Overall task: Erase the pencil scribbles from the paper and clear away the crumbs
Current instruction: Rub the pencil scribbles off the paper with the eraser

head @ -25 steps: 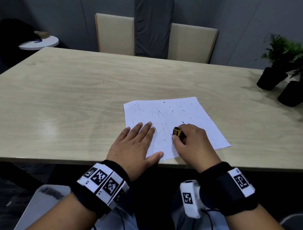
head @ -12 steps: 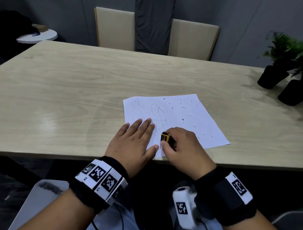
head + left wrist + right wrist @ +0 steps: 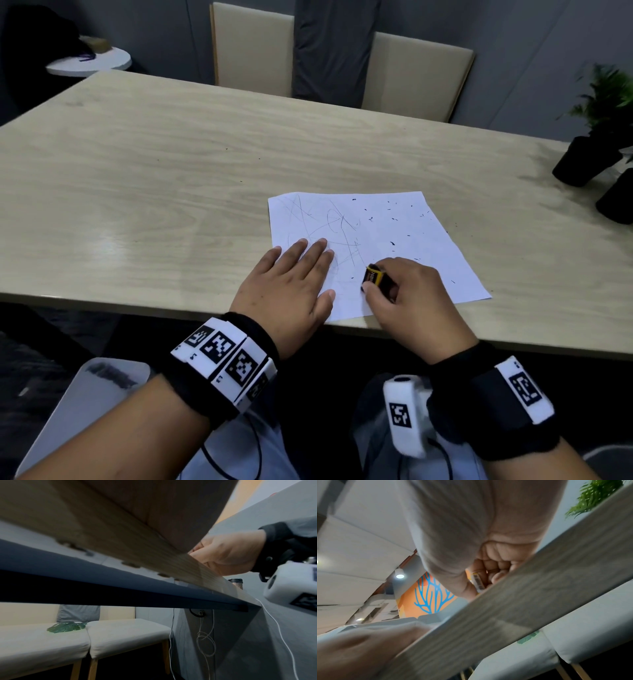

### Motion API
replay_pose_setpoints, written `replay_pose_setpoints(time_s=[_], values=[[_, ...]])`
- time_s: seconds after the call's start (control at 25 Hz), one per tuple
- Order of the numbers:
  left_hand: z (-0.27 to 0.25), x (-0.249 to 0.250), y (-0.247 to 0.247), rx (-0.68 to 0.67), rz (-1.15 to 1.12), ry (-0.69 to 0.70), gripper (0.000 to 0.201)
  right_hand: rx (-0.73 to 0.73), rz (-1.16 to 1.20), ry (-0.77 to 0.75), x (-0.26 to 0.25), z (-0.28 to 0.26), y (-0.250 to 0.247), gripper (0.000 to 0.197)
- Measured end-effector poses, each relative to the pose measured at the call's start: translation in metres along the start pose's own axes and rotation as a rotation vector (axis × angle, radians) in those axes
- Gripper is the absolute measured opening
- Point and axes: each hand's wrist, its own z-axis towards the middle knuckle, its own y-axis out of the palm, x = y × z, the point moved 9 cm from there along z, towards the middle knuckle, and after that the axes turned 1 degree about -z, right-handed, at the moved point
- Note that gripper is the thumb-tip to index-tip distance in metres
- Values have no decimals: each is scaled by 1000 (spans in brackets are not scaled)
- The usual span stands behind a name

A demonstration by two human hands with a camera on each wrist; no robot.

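A white paper (image 3: 394,226) lies near the table's front edge, with pencil scribbles (image 3: 339,222) on its left half and dark crumbs (image 3: 392,243) scattered over its right half. My left hand (image 3: 291,284) lies flat on the paper's near left corner, fingers straight. My right hand (image 3: 404,294) pinches a small eraser (image 3: 375,275) in a yellow and black sleeve, its tip down on the paper just right of the scribbles. In the right wrist view the curled fingers (image 3: 498,561) hold the eraser (image 3: 477,581) above the table edge. The left wrist view shows only my right hand (image 3: 228,555) past the table edge.
The wooden table (image 3: 171,192) stretches wide to the left and back. Two black plant pots (image 3: 582,161) stand at the right edge. Two beige chairs (image 3: 253,48) stand behind the table. A small round white table (image 3: 89,63) is at far left.
My right hand drew the eraser toward my left thumb half a second ago, then moved back to the right. The left hand stays flat on the paper.
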Motion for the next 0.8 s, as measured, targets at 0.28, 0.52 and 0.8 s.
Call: replay_pose_setpoints(time_s=[0.28, 0.52, 0.8], values=[[0, 0, -1, -7, 6, 0, 84, -43, 19, -77, -12, -9, 10, 13], [1, 0, 1, -8, 2, -2, 84, -57, 63, -140, -32, -19, 16, 10], [0, 0, 0, -14, -11, -4, 83, 80, 0, -2, 7, -16, -10, 26]])
